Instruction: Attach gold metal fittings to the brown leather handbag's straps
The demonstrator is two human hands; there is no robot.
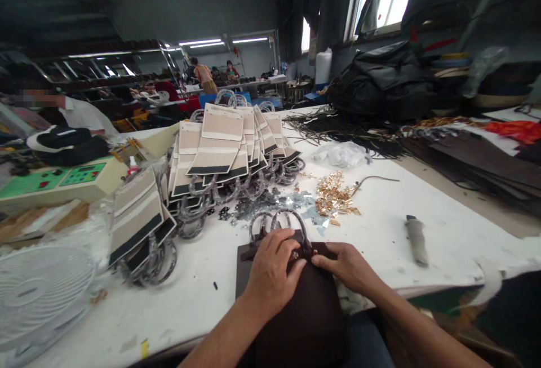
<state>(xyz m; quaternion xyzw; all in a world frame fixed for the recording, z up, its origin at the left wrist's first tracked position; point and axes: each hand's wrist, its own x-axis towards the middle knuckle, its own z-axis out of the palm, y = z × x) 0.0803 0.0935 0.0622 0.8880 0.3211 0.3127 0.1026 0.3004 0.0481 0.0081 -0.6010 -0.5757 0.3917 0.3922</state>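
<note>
A dark brown handbag leans at the table's front edge, its wrapped loop handles standing up at the top. My left hand lies over the upper flap, fingers curled close to a small gold fitting. On the other side, my right hand grips the bag's upper right edge. Its thumb presses beside a second gold fitting at the handle's base, while its other fingers are partly hidden behind the bag. Beyond the bag lie a heap of gold metal pieces and scattered flat grey metal plates.
Stacked beige panels with wrapped handles spread across the middle left. A white fan lies front left. To the right are a grey cylindrical tool and dark leather pieces. A person in white is at far left.
</note>
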